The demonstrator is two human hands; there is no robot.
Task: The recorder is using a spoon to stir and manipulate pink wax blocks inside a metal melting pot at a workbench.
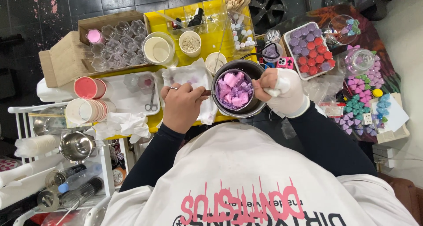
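- Left hand [180, 106]: closed on the handle of the metal pot [254, 107].
- Right hand [282, 91]: bandaged, closed over the pot rim.
- Pot contents: purple and pink wax chunks [234, 90].

A person's left hand [181, 106] grips the handle of a small pot [234, 92] of pink and purple wax chunks [233, 90]; the bandaged right hand [278, 90] touches its rim, above the yellow table [207, 41].

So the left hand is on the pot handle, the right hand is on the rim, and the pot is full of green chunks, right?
Not quite: the chunks in the pot are purple and pink, not green. The head view shows it. The left hand is at the handle and the right hand on the rim.
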